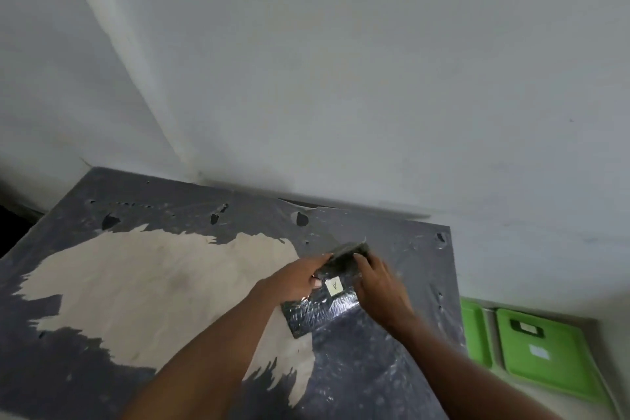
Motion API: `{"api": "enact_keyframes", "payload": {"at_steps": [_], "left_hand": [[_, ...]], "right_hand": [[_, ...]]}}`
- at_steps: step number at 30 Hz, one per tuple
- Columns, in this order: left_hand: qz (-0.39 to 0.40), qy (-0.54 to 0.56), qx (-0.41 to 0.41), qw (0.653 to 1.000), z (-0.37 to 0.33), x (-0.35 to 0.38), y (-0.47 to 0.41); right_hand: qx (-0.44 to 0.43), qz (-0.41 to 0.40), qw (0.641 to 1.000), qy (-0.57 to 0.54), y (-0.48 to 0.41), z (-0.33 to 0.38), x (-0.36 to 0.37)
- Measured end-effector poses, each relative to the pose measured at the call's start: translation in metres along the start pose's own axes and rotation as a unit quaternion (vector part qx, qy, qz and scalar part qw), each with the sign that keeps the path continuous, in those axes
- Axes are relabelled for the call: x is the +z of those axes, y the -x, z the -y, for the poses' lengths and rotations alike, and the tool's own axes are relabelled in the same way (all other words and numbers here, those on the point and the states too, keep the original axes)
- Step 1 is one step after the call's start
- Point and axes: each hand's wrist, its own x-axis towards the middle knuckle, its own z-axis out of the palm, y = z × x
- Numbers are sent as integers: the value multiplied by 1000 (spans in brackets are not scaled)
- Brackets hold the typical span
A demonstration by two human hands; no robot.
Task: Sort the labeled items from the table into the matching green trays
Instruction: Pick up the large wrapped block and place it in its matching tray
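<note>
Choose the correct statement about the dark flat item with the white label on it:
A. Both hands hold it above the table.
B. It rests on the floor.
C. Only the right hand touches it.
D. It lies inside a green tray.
A: the left hand and the right hand each grip a side of the dark labeled item over the table, while the green trays sit off to the right.

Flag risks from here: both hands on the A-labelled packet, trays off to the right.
1. The packet is pinched only at its far end by the left hand and right hand; it may sag or slip.
2. The tray labels are blurred, so the green trays could get mismatched.
</note>
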Motion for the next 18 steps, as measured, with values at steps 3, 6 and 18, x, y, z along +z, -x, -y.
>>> {"api": "enact_keyframes", "payload": {"at_steps": [3, 6, 18], "left_hand": [[38, 15, 34, 999, -5, 1, -7], [33, 3, 20, 999, -5, 4, -13], [-55, 25, -51, 997, 11, 20, 9]], "right_hand": [[36, 24, 999, 12, 19, -4, 3], [78, 54, 995, 10, 34, -5, 12], [256, 9, 948, -189, 31, 57, 42]]}}
